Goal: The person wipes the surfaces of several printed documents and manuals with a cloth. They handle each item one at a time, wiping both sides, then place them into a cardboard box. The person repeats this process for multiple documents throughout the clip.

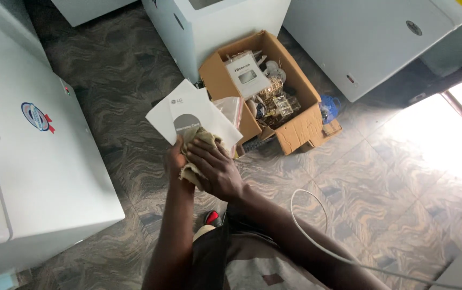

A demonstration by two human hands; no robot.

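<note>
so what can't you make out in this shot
- Left hand, head view: fingers hidden behind the booklets and cloth.
- Right hand: palm faces down on the cloth, so its grip is unseen.
- Box: the small things inside are too small and jumbled to tell apart.
- Cable: its end is cut off by the bottom edge.

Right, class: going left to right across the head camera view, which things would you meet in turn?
White chest freezer → white booklets held in the left hand, with the right hand pressing a cloth → open cardboard box → blue object → sunlit floor patch.
</note>
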